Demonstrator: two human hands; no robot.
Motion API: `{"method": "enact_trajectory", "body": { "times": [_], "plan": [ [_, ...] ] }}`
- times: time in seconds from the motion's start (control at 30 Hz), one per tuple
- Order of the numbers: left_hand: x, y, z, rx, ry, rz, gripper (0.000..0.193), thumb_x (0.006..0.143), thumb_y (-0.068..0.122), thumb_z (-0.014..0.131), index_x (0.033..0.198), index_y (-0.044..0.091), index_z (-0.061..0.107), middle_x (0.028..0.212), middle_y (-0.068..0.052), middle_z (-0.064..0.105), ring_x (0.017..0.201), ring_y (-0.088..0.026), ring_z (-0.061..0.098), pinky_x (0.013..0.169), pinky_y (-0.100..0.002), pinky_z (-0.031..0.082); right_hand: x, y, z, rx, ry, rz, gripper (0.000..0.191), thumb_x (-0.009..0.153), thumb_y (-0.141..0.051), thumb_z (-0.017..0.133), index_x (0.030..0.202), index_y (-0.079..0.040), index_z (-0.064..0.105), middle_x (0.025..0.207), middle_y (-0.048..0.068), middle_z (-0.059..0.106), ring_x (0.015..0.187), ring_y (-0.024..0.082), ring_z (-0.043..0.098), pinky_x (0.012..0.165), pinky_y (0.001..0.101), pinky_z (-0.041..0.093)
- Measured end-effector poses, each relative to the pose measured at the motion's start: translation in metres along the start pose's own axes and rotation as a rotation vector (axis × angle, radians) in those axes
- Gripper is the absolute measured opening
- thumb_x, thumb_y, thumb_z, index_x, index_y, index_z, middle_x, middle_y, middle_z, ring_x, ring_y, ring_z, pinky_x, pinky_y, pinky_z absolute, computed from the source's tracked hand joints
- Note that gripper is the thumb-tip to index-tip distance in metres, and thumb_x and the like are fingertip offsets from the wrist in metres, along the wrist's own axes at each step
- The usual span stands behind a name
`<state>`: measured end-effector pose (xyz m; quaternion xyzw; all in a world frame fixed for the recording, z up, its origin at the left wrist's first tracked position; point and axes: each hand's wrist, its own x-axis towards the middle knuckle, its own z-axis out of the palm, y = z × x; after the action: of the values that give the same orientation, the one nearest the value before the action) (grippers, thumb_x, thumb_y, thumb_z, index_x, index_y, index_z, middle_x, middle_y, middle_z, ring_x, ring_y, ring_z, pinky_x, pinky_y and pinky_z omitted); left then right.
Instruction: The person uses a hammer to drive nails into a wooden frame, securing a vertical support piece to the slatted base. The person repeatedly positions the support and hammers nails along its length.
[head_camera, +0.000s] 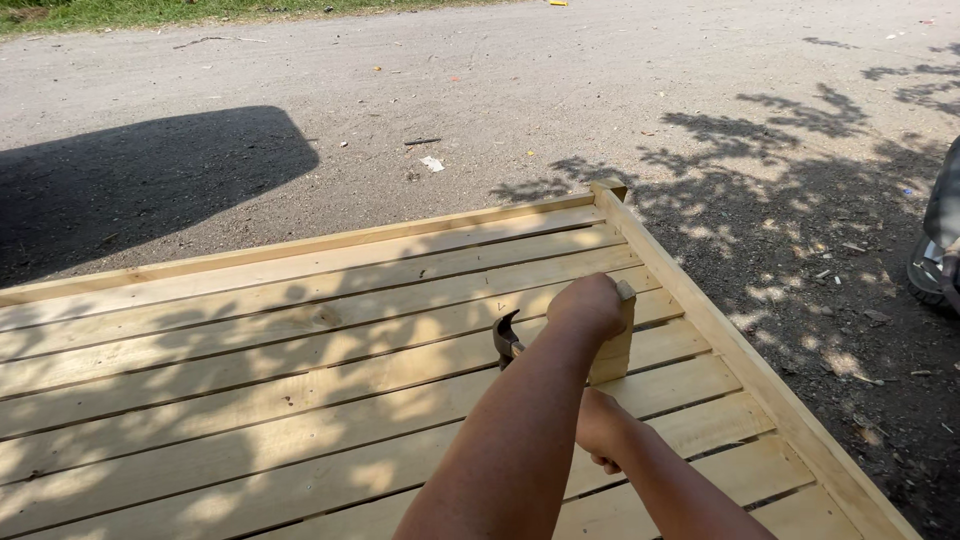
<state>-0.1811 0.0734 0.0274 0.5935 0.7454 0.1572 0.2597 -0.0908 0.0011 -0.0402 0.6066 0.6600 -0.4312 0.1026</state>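
Head view: A claw hammer (507, 338) is gripped in the left hand (588, 305), fingers closed round its handle, above the slatted wooden frame (300, 330). A small upright wood block (614, 345) is seen just right of that hand. The right hand (603, 428), nearer, is closed in a fist; its contents cannot be told. Gravel ground (500, 90) lies beyond.

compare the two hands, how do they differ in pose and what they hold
The left hand is raised higher and farther forward, gripping a claw hammer beside an upright wooden block; the right hand sits lower and nearer, closed into a fist on the slatted wooden platform, with nothing visibly in it. The left hand catches sunlight; the right lies mostly in shade. Both are bare with fingers curled.
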Motion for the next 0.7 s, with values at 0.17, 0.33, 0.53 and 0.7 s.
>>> {"method": "enact_trajectory", "body": {
  "times": [0.17,0.33,0.53,0.7],
  "plan": [
    [0.031,0.039,0.003,0.052,0.003,0.004,0.047,0.079,0.019,0.080,0.125,0.016,0.070,0.129,-0.008,0.071,0.118,-0.027,0.069,0.093,-0.044,0.059,0.004,0.001,-0.004,0.039,-0.101,-0.009,0.046,0.101,-0.051,0.056,0.111,-0.006,0.052,0.063,0.005,0.052,0.044,0.016,0.039,0.040,0.0357,0.033],
    [0.041,0.035,0.000,0.114,-0.051,0.034,0.043,0.081,0.018,0.075,0.124,0.016,0.072,0.129,-0.007,0.070,0.117,-0.029,0.068,0.093,-0.044,0.058,0.004,-0.010,-0.001,0.066,-0.165,-0.023,0.044,0.101,-0.051,0.054,0.119,-0.011,0.049,0.064,0.004,0.051,0.044,0.016,0.039,0.040,0.0354,0.032],
    [0.039,0.014,0.004,-0.019,0.021,-0.033,0.036,0.083,0.021,0.073,0.117,0.010,0.073,0.118,-0.015,0.074,0.109,-0.032,0.071,0.093,-0.041,0.057,0.007,-0.015,-0.013,0.073,-0.141,-0.022,0.045,0.100,-0.050,0.052,0.129,-0.016,0.046,0.064,0.003,0.051,0.045,0.015,0.038,0.041,0.0351,0.032],
    [0.049,0.007,0.021,0.034,0.008,0.028,0.044,0.070,0.013,0.084,0.113,0.008,0.075,0.113,-0.016,0.076,0.105,-0.033,0.074,0.089,-0.042,0.060,-0.010,-0.004,0.000,0.123,-0.127,0.001,0.048,0.099,-0.050,0.050,0.136,-0.021,0.043,0.065,0.002,0.051,0.045,0.014,0.038,0.041,0.0348,0.032]
  ]
}}
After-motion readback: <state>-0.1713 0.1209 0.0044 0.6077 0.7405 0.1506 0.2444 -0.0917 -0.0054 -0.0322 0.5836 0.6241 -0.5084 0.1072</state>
